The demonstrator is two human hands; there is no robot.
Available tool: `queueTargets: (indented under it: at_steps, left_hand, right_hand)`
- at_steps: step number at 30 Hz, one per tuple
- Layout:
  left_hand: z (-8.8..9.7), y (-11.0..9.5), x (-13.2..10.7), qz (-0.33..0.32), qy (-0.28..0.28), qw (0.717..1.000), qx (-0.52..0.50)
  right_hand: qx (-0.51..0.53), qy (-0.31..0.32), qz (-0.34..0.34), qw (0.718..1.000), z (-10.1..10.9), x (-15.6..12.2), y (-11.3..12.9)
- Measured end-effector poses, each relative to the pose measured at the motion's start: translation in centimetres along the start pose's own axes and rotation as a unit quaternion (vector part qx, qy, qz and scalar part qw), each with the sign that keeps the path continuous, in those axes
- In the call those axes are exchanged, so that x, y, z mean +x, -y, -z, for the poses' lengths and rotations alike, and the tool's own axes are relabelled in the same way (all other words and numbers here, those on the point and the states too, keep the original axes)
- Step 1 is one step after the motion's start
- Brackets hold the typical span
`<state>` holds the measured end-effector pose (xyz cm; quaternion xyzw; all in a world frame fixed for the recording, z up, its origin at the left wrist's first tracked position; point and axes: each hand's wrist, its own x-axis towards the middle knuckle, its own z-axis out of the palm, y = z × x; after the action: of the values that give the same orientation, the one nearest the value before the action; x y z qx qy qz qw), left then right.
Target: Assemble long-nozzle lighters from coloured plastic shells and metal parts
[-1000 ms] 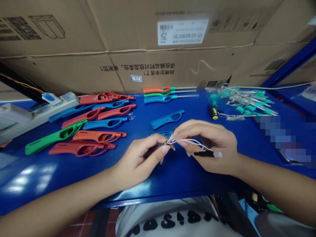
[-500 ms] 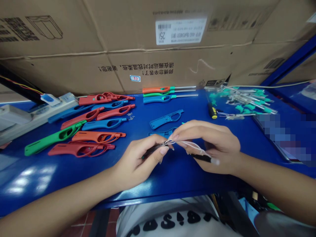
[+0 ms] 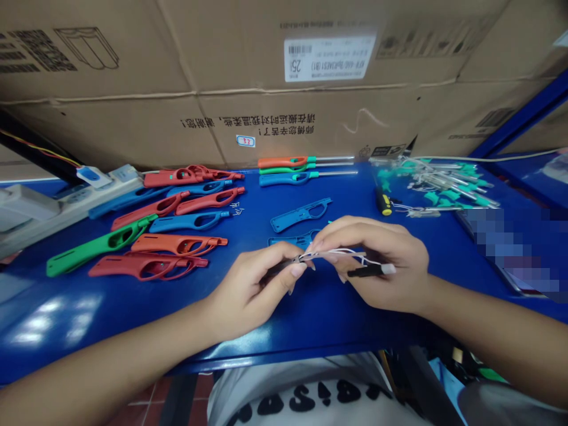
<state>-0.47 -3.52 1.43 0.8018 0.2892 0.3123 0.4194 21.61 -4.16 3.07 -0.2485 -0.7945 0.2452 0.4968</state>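
Note:
Above the front of the blue table, my left hand [image 3: 252,290] and my right hand [image 3: 381,260] meet, both closed in a pinch on a slim wired lighter part. My left thumb and fingers grip its thin dark end, mostly hidden by them. Just beside, the right fingertips hold where the white wires [image 3: 344,250] begin. Under the right hand hangs a black piece with a pale tip [image 3: 388,268], apparently joined to those wires. Behind the hands lie two blue lighter shell halves [image 3: 288,220], the nearer one partly covered by my fingers.
Coloured lighter bodies [image 3: 168,242] lie at left, small screws [image 3: 238,209] beside them. Lighters with metal tubes [image 3: 288,177] lie at the back. Right stand a screwdriver [image 3: 384,201], a pile of tubes with green parts [image 3: 452,183] and a tablet-like object [image 3: 506,254]. A cardboard box [image 3: 248,71] backs the table [image 3: 133,319].
The black piece with the pale tip has swung up slightly and lies more level, and the wires have shifted with it. Both hands keep their grip in nearly the same place.

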Motion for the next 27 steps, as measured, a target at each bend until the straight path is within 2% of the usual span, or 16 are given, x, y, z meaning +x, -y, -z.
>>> queueTargets:
  at_steps: [10, 15, 19, 27]
  left_hand:
    - [-0.1, 0.3, 0.0, -0.025, -0.024, 0.999, -0.001]
    - [0.0, 0.3, 0.1, -0.028, -0.014, 0.999, 0.005]
    - [0.1, 0.3, 0.1, -0.012, -0.034, 0.999, 0.007]
    - [0.0, 0.6, 0.1, 0.032, -0.075, 0.997, -0.012]
  right_hand:
    - [-0.016, 0.033, 0.006, 0.999, 0.1, 0.1, -0.1]
    - [-0.005, 0.032, -0.007, 0.999, 0.1, 0.2, -0.1]
    - [-0.018, 0.036, -0.011, 0.999, 0.2, 0.2, -0.6]
    - [-0.026, 0.020, -0.072, 0.997, 0.5, 0.1, -1.0]
